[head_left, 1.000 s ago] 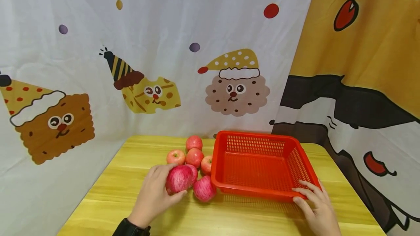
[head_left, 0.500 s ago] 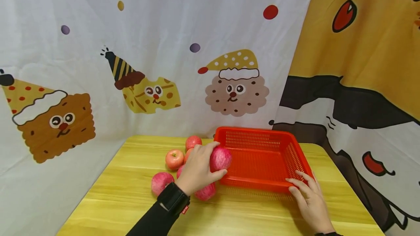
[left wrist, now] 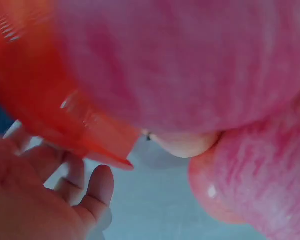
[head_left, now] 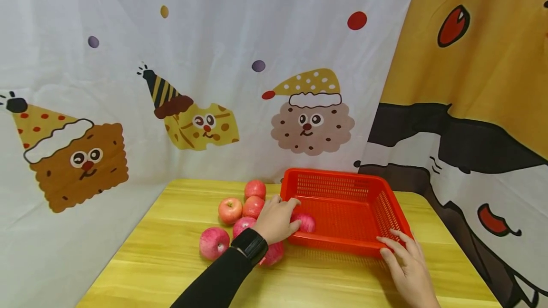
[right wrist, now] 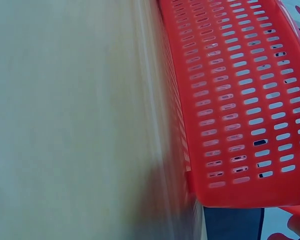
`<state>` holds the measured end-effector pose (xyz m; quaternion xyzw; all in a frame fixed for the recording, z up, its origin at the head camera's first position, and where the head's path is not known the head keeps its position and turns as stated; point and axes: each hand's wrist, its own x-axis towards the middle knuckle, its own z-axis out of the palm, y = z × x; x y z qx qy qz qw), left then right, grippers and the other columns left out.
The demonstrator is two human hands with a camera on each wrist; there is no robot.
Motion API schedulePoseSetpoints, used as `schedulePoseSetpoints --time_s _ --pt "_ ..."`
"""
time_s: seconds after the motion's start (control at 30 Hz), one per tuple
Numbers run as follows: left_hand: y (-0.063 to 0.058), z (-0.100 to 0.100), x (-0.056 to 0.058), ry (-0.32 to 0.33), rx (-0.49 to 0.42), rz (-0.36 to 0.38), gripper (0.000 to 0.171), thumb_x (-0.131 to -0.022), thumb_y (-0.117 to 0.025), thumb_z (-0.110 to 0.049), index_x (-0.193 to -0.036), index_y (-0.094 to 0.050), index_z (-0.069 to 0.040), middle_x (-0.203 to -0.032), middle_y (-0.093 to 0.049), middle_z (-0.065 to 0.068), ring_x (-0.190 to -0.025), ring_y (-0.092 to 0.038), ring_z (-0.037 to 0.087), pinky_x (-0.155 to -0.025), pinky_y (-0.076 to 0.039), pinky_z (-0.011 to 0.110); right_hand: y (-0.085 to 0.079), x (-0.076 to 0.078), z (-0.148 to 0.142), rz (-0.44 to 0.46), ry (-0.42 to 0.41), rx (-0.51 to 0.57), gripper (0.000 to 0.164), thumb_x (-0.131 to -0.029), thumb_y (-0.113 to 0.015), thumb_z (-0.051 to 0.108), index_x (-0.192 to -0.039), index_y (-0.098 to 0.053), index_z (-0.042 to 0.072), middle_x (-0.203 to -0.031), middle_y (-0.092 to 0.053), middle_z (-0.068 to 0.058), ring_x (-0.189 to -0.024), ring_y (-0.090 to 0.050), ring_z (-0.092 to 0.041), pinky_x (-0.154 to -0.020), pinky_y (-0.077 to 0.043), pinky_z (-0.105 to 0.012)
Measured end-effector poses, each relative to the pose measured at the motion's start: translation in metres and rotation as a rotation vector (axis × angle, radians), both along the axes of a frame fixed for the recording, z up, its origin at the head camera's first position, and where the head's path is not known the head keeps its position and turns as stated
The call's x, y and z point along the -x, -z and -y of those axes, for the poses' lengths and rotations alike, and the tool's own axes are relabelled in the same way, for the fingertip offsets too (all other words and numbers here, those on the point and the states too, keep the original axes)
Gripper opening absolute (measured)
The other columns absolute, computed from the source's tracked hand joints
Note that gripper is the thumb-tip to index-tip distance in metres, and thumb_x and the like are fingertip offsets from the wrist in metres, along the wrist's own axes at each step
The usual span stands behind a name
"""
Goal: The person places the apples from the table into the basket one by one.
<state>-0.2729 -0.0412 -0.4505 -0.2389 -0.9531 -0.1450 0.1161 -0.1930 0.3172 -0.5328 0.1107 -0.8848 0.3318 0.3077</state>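
A red plastic basket (head_left: 338, 243) sits on the table, with one pink apple (head_left: 306, 223) lying inside at its left end. Above the basket's left rim, my left hand (head_left: 274, 220) has loosely bent fingers and holds nothing. Its fingers (left wrist: 97, 187) show near the basket's edge in the left wrist view. With fingers over the rim and thumb in front, my right hand (head_left: 408, 267) grips the basket's front right corner. Left of the basket are several more apples, among them a pink apple (head_left: 214, 243) and a paler apple (head_left: 230, 211); my left wrist partly covers one.
The yellow wood-grain table (head_left: 145, 255) reaches back to a white curtain (head_left: 214, 27) printed with cartoon figures. A yellow, black and white cloth (head_left: 501, 75) hangs on the right. A black wristband (head_left: 249, 246) is on my left wrist.
My left hand picked up a pink apple, carried it right and let go of it in the basket. The basket shifted back slightly, my right hand staying at its corner.
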Motion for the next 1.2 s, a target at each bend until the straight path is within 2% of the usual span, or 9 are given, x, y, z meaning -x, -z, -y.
schedulePoseSetpoints --time_s 0.1,0.2,0.3,0.4,0.53,0.63,0.87,1.03,1.2 --pt "0.003 -0.002 0.004 0.008 0.075 -0.046 0.032 -0.1 -0.072 -0.042 -0.127 -0.075 -0.025 -0.107 -0.08 -0.001 -0.092 -0.045 0.018 -0.084 -0.042 0.032 -0.002 0.0 0.001 -0.014 0.008 -0.006 0.025 -0.099 -0.074 0.011 -0.123 -0.078 0.018 -0.145 -0.058 -0.019 -0.134 -0.042 -0.041 -0.121 -0.006 -0.01" --pt "0.004 -0.003 0.003 0.009 0.092 -0.044 0.026 -0.102 -0.069 -0.043 -0.121 -0.08 -0.029 -0.115 -0.079 -0.001 -0.096 -0.046 0.019 -0.084 -0.041 0.033 -0.003 -0.001 0.001 -0.017 0.011 -0.008 0.025 -0.099 -0.074 0.01 -0.123 -0.078 0.018 -0.144 -0.059 -0.019 -0.133 -0.044 -0.041 -0.116 -0.006 -0.006" --pt "0.004 -0.003 0.002 0.01 0.077 -0.04 0.026 -0.103 -0.068 -0.042 -0.12 -0.081 -0.028 -0.118 -0.079 0.0 -0.099 -0.047 0.02 -0.084 -0.041 0.034 -0.002 -0.001 0.001 -0.01 0.017 -0.003 0.025 -0.099 -0.074 0.012 -0.123 -0.077 0.018 -0.145 -0.058 -0.018 -0.134 -0.043 -0.041 -0.122 -0.007 -0.013" --pt "0.003 -0.001 -0.001 0.017 0.07 -0.046 0.029 -0.104 -0.066 -0.043 -0.125 -0.078 -0.026 -0.121 -0.078 0.0 -0.104 -0.05 0.022 -0.086 -0.043 0.035 -0.001 -0.001 0.001 -0.019 0.018 0.005 0.026 -0.098 -0.075 0.011 -0.124 -0.078 0.015 -0.144 -0.058 -0.021 -0.145 -0.036 -0.048 -0.135 -0.006 -0.037" --pt "0.001 0.007 -0.011 0.03 0.044 -0.036 0.041 -0.105 -0.066 -0.045 -0.138 -0.07 -0.021 -0.135 -0.073 0.003 -0.119 -0.058 0.025 -0.099 -0.05 0.042 0.001 -0.001 0.001 -0.045 0.02 -0.005 0.027 -0.096 -0.077 0.011 -0.123 -0.078 0.012 -0.142 -0.059 -0.026 -0.154 -0.024 -0.057 -0.134 -0.005 -0.065" --pt "0.003 0.019 -0.024 0.027 0.0 -0.005 0.056 -0.102 -0.07 -0.047 -0.148 -0.061 -0.015 -0.148 -0.064 0.01 -0.133 -0.06 0.03 -0.113 -0.051 0.049 0.001 -0.002 0.001 -0.031 0.035 -0.019 0.027 -0.097 -0.077 0.014 -0.124 -0.078 0.012 -0.142 -0.059 -0.026 -0.153 -0.025 -0.056 -0.134 -0.005 -0.065" --pt "0.025 0.048 -0.059 0.015 0.04 0.01 0.09 -0.089 -0.085 -0.049 -0.159 -0.047 -0.006 -0.15 -0.063 0.013 -0.13 -0.066 0.03 -0.112 -0.055 0.05 0.0 -0.003 -0.001 0.009 0.045 -0.016 0.027 -0.099 -0.075 0.015 -0.127 -0.076 0.011 -0.143 -0.058 -0.025 -0.153 -0.025 -0.057 -0.134 -0.006 -0.066" --pt "0.037 0.058 -0.068 0.037 0.092 -0.043 0.092 -0.082 -0.092 -0.042 -0.156 -0.051 -0.006 -0.144 -0.067 0.014 -0.129 -0.067 0.03 -0.112 -0.054 0.048 -0.001 -0.004 -0.002 0.008 0.048 -0.015 0.028 -0.099 -0.075 0.016 -0.126 -0.076 0.01 -0.142 -0.058 -0.025 -0.148 -0.028 -0.059 -0.135 -0.004 -0.064" --pt "0.043 0.06 -0.069 0.042 0.098 -0.008 0.087 -0.081 -0.093 -0.038 -0.154 -0.054 -0.011 -0.143 -0.067 0.015 -0.126 -0.068 0.033 -0.104 -0.06 0.05 0.0 -0.002 0.0 -0.034 0.029 -0.004 0.03 -0.095 -0.079 0.011 -0.124 -0.077 0.011 -0.139 -0.061 -0.024 -0.143 -0.033 -0.06 -0.137 -0.005 -0.056"
